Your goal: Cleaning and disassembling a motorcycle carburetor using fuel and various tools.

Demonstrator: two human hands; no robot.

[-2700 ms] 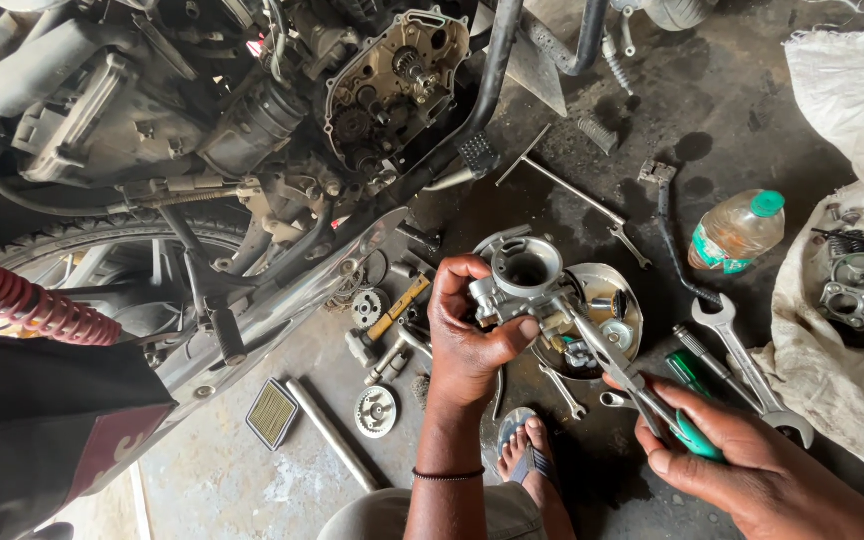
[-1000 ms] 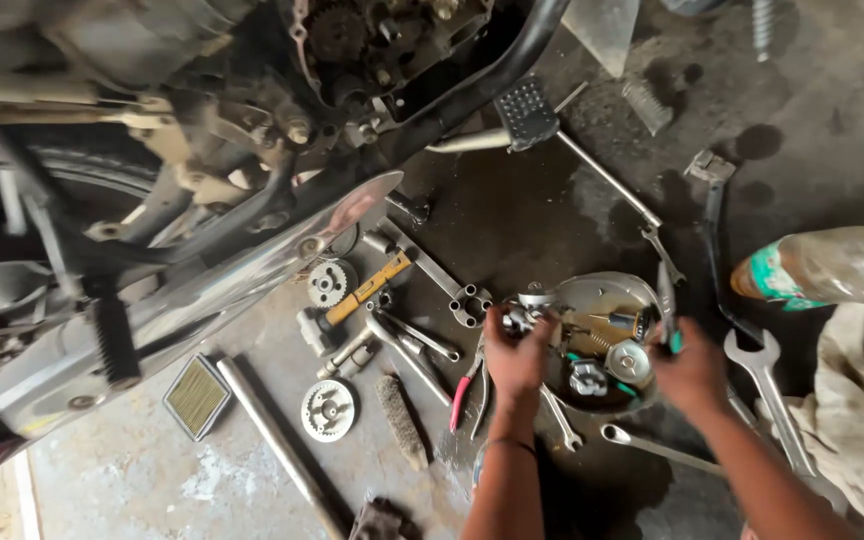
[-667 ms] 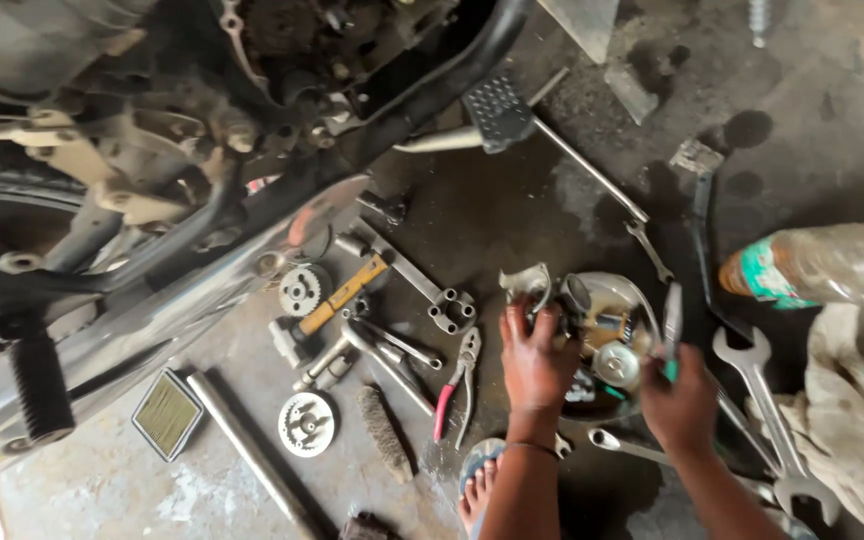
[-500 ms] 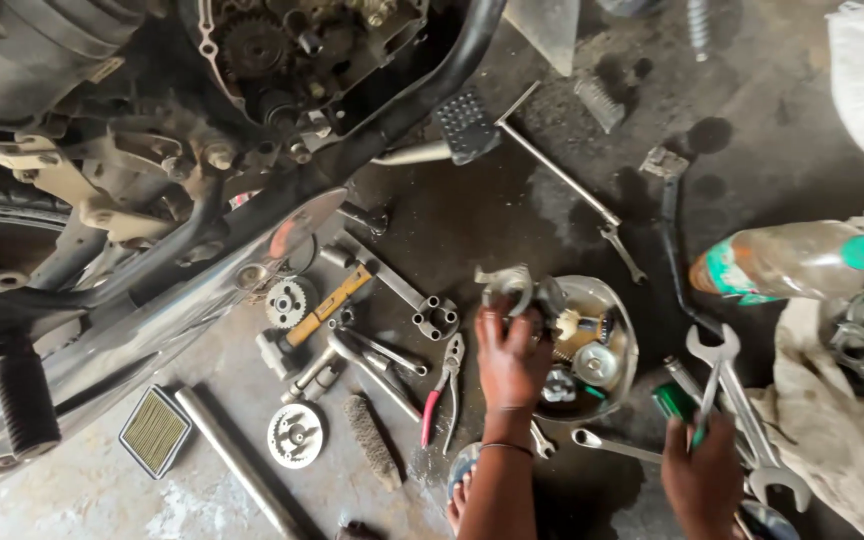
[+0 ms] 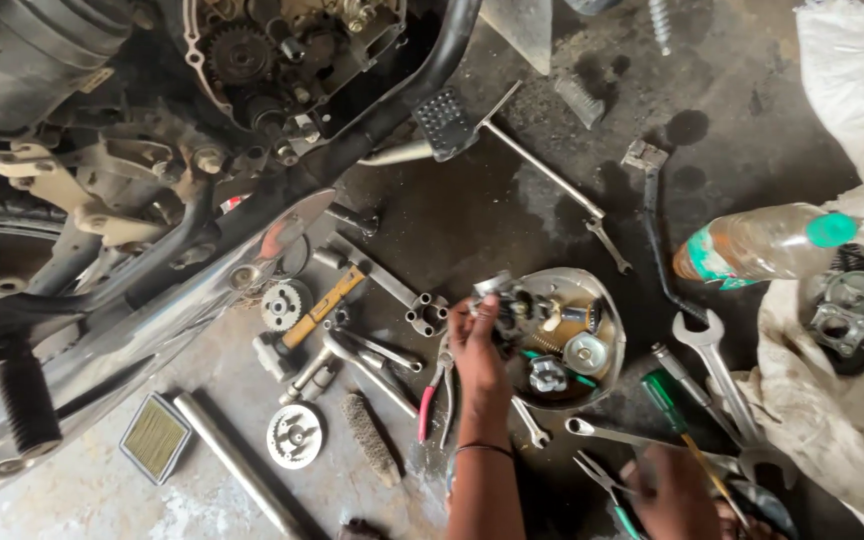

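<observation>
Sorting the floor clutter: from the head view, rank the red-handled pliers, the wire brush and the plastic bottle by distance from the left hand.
1. Red-handled pliers, just left of the left hand.
2. Wire brush, farther left, lower.
3. Plastic bottle, far right.

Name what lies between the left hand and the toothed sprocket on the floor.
Head view: red-handled pliers beside the left hand, then a wire brush, then the sprocket.

A motorcycle repair workshop: an opened engine (image 5: 282,60), spanners (image 5: 717,365) and loose gears (image 5: 285,300) strewn across the oil-stained floor (image 5: 512,210).
</observation>
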